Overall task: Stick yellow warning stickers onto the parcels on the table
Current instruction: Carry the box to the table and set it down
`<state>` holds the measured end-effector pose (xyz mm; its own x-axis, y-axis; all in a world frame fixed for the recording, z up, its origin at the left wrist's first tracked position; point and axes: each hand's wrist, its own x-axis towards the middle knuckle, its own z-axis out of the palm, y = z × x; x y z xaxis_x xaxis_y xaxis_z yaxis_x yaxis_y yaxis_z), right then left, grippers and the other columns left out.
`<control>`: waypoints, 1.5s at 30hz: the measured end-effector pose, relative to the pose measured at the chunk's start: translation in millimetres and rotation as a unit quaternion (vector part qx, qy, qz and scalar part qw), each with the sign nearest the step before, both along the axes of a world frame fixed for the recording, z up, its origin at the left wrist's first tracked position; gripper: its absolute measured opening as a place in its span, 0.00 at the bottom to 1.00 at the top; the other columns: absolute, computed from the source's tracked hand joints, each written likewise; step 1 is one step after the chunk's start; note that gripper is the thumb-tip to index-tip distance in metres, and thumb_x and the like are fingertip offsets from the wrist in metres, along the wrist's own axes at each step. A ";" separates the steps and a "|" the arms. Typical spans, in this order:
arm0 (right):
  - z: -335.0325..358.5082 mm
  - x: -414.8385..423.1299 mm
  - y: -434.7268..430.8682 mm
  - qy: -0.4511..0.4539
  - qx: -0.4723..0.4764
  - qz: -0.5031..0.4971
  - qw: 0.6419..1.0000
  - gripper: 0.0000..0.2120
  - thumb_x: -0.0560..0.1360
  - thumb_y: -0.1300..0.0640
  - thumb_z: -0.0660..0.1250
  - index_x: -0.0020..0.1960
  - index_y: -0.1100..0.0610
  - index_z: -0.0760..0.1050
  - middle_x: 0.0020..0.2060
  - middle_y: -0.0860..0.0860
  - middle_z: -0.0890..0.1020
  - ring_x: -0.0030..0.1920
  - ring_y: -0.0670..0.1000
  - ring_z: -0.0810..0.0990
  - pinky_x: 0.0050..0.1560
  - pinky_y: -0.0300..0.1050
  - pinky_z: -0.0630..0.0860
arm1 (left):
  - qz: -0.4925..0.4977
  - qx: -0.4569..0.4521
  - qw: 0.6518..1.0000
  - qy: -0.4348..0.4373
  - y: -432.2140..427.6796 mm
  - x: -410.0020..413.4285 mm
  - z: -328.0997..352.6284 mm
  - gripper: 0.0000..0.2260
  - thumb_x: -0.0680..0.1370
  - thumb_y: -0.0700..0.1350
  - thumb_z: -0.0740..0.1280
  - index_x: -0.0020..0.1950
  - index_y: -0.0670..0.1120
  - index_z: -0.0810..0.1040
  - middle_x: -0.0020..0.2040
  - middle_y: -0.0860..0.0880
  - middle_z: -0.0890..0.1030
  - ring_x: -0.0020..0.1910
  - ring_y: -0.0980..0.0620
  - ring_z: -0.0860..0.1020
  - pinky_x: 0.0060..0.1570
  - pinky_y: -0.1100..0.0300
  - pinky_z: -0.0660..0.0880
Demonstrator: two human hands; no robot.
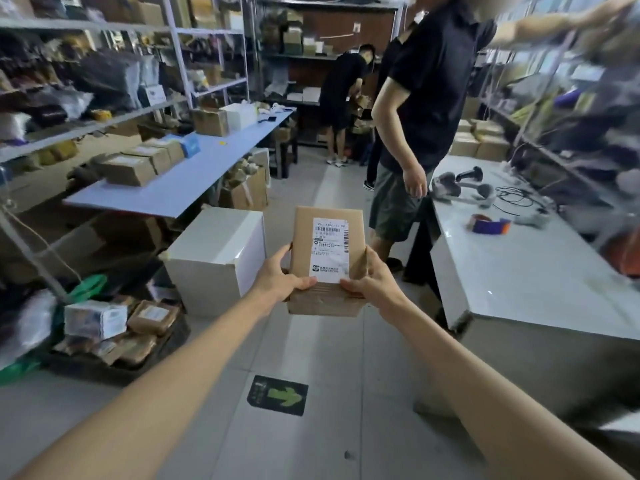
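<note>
I hold a brown cardboard parcel (304, 237) with a white shipping label out in front of me over the aisle floor. My left hand (278, 277) grips its left edge and my right hand (375, 280) grips its right edge, thumbs on the label's lower corners. A long blue table (194, 178) stands at the left with several brown parcels (130, 169) in a row and a small yellow sticker (222, 143) lying on its surface further back. No sticker shows on the parcel I hold.
A person in a dark shirt (426, 98) stands close ahead on the right beside a white counter (526, 271) with scanners and a tape roll (490, 225). Another person (341, 98) bends at the back. A white box (218, 258) and a parcel crate (114, 327) sit on the floor left.
</note>
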<state>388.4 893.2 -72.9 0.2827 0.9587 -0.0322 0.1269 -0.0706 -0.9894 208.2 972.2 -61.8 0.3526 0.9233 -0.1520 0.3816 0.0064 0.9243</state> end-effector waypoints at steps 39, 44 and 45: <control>17.5 265.5 533.5 -0.070 -0.027 -0.052 0.996 0.28 0.69 0.65 0.74 0.62 0.44 0.70 0.52 0.47 0.83 0.54 0.50 0.81 0.57 0.52 0.79 | -0.035 -0.048 0.996 -0.061 537.2 266.8 9.3 0.43 0.68 0.38 0.77 0.76 0.55 0.59 0.46 0.49 0.78 0.42 0.52 0.78 0.43 0.52 0.80; 12.0 288.0 605.2 -0.057 -0.034 -0.051 0.996 0.27 0.70 0.67 0.72 0.56 0.38 0.68 0.50 0.44 0.82 0.53 0.48 0.80 0.49 0.44 0.79 | -0.036 -0.060 0.996 -0.062 614.5 293.5 -4.6 0.42 0.68 0.38 0.77 0.76 0.55 0.59 0.46 0.51 0.78 0.46 0.51 0.79 0.50 0.47 0.80; 9.2 294.3 620.9 -0.054 -0.038 -0.051 0.997 0.28 0.71 0.66 0.72 0.57 0.38 0.68 0.51 0.44 0.81 0.53 0.48 0.79 0.49 0.42 0.78 | -0.036 -0.062 0.995 -0.064 631.5 300.1 -7.8 0.42 0.67 0.38 0.77 0.75 0.55 0.59 0.46 0.51 0.78 0.46 0.51 0.79 0.50 0.48 0.80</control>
<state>682.7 1514.1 -63.6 0.3834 0.9211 -0.0674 0.2214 -0.1625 -0.9616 508.3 1603.7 -69.5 0.4410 0.8719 -0.2127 0.2640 0.1005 0.9593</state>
